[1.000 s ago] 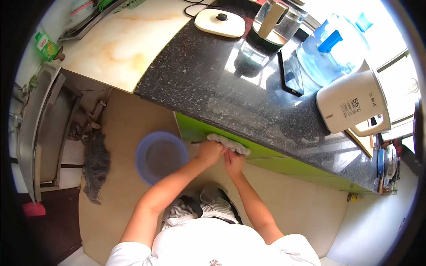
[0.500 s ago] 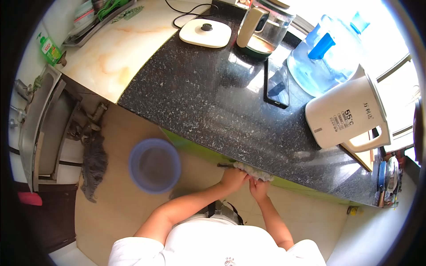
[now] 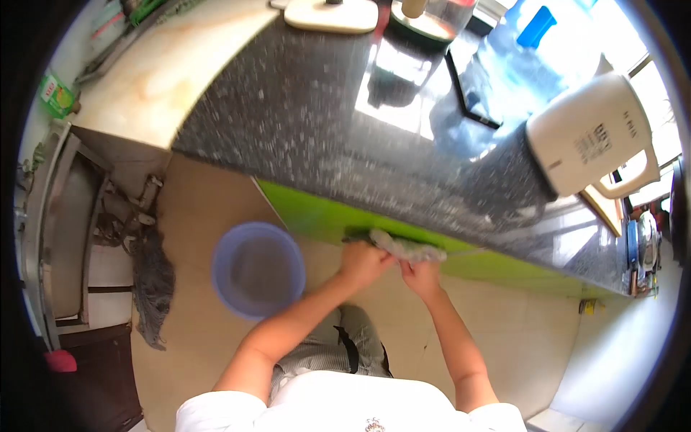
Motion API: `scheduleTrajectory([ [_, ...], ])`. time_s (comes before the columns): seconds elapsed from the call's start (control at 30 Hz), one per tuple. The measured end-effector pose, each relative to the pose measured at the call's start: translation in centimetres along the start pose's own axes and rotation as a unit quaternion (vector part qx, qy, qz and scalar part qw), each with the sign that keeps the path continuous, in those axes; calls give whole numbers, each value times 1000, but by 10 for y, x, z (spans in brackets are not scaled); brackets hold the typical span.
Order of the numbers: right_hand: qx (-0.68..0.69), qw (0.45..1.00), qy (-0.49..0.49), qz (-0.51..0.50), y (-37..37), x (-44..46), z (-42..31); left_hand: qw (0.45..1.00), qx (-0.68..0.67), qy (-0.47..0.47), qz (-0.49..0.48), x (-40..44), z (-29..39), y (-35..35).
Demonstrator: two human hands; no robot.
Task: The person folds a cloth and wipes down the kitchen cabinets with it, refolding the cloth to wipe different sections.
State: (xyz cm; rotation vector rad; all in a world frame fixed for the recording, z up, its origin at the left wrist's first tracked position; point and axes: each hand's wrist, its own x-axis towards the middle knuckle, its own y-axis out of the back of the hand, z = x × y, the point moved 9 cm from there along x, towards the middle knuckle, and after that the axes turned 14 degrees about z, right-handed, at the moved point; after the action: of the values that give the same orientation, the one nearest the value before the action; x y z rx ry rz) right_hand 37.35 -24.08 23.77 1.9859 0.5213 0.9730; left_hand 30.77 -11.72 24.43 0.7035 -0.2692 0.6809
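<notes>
In the head view, a bunched grey-white cloth [image 3: 412, 250] is stretched between my hands, against or just in front of the green cabinet front [image 3: 317, 214]. My left hand [image 3: 366, 265] has its fingers closed round the cloth's left part, where a dark strip sticks out. Close beside it, my right hand [image 3: 422, 276] grips the cloth from below. The fingertips of both hands are partly hidden by the cloth. On the floor, left of my left arm, stands a blue-purple basin [image 3: 296, 268].
Above the cabinet runs a black speckled countertop [image 3: 288, 122] bearing a beige kettle [image 3: 590, 137], a phone [image 3: 464, 93], a blue water jug [image 3: 504, 79], a glass pot [image 3: 432, 25] and a white kettle base [image 3: 331, 16]. A grey rag [image 3: 152, 281] hangs at the left.
My view has tilted down and shows more of the green cabinet front. My hands, still on the cloth, have come lower relative to the counter edge, and the cloth looks more spread out.
</notes>
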Motion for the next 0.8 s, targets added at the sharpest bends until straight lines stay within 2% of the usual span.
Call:
scheduleTrajectory([
  [0.03, -25, 1000, 4, -17, -19, 5, -8, 1000, -3, 8, 18, -4, -21, 4],
  [0.1, -40, 998, 11, -56, -72, 8, -32, 991, -34, 125, 33, -21, -85, 22],
  [0.13, 38, 998, 39, 39, -84, 18, -60, 993, 35, 96, 58, -17, -95, 51],
  [0.17, 8, 999, 25, -46, -116, 22, -77, 988, 100, 109, 42, -23, -125, 64],
  [0.2, 25, 997, 16, -74, -155, 22, -90, 974, 167, 151, 10, -26, -151, 78],
  [0.27, 56, 997, -13, -58, -186, 34, -123, 978, 159, 113, 74, -26, -179, 113],
  [0.33, 115, 993, -26, -21, -197, 38, -141, 979, 116, 145, 79, -29, -196, 124],
  [0.43, 113, 992, -22, -42, -201, 36, -132, 978, 201, 60, 23, -17, -184, 112],
  [0.53, 131, 991, 6, 17, -184, 29, -120, 984, 162, 68, 41, -24, -174, 99],
  [0.57, 119, 993, -5, -4, -183, 25, -111, 985, 158, 59, 30, -27, -174, 86],
  [0.63, 91, 994, -30, -47, -167, 14, -81, 988, 146, 42, 5, -31, -167, 51],
  [0.7, 124, 991, -45, -5, -127, 2, -50, 992, 123, 18, -11, -33, -140, 15],
  [0.77, 66, 997, -25, -10, -119, -22, -3, 998, 10, 42, -40, -40, -119, -34],
  [0.8, 34, 999, -16, -3, -105, -32, 19, 996, 4, 43, -74, -45, -109, -65],
])
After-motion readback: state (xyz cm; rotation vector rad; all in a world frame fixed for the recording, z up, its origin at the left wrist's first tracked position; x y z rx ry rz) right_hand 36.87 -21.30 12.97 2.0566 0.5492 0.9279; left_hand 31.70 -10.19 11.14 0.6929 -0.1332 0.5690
